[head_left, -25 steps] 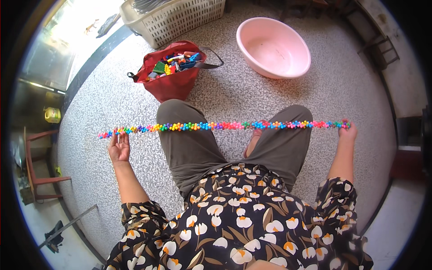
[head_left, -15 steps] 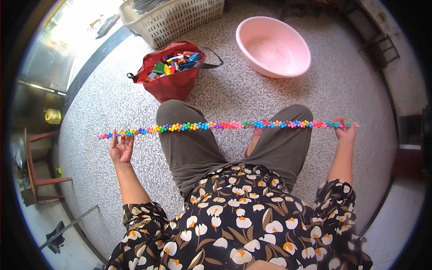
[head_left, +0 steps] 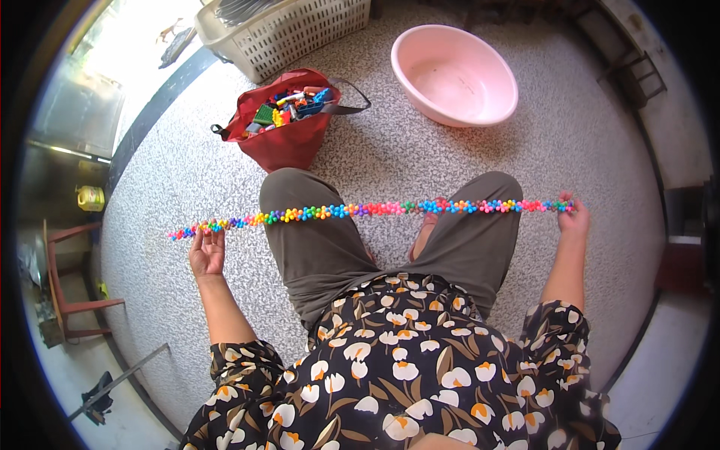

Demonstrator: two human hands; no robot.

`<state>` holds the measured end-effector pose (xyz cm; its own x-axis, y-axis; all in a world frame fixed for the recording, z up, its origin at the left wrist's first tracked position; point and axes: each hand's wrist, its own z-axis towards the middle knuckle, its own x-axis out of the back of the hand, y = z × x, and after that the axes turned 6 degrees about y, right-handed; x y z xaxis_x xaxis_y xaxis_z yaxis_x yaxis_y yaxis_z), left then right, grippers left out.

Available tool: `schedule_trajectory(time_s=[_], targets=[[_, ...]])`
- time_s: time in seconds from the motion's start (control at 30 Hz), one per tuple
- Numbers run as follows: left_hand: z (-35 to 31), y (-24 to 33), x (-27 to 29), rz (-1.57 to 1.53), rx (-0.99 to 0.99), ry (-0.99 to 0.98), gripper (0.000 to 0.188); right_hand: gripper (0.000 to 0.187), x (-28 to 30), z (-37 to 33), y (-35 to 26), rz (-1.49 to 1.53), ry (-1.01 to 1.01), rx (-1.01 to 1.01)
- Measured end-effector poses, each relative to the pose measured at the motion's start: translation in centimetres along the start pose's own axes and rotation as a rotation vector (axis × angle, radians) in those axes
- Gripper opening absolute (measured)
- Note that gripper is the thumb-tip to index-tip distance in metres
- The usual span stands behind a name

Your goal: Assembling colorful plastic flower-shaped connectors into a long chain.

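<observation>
A long chain of small knobby beads [head_left: 382, 208] in many colours stretches almost straight across, above my knees. My left hand [head_left: 207, 256] grips it near its left end, palm up, with fingertips at the beads and a short piece sticking out past them. At the other end, my right hand [head_left: 574, 217] is closed on the chain's tip, its fingers partly hidden by the beads. How the beads join together is too small to tell.
Beyond my knees stands a red bag [head_left: 279, 146] filled with colourful building blocks. A pink basin [head_left: 457, 112] lies right of it, and a pale slatted basket [head_left: 292, 41] behind. A reddish wooden chair [head_left: 79, 306] stands at the left, near a yellow container [head_left: 91, 199].
Both hands have come slightly inward, the left one also a little nearer to me. The chain's right end, blurred and sticking out past my right hand before, now finishes at my fingers.
</observation>
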<state>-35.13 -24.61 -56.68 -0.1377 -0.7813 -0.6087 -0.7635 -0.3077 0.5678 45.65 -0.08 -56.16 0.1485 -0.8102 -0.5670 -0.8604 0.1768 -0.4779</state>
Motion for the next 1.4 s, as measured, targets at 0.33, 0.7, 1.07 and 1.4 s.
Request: schedule_trajectory(time_s=[0.33,0.7,1.07,1.4], targets=[[-0.2,-0.1,0.1,0.06,-0.031,0.026,0.025,0.021,-0.5,-3.1,1.5,-0.186,0.027,0.004],[-0.1,-0.9,-2.1,-0.124,-0.172,0.1,0.033,0.017,-0.3,-2.5,0.8,-0.135,0.01,0.043],[-0.1,0.1,-5.7,-0.146,-0.32,0.023,0.034,0.012,-1.9,-3.8,1.0,-0.166,-0.027,0.139],[-1.4,1.8,-11.2,-0.076,-0.393,-0.186,0.035,0.011,-4.8,-4.9,0.6,-0.189,-0.176,0.134]])
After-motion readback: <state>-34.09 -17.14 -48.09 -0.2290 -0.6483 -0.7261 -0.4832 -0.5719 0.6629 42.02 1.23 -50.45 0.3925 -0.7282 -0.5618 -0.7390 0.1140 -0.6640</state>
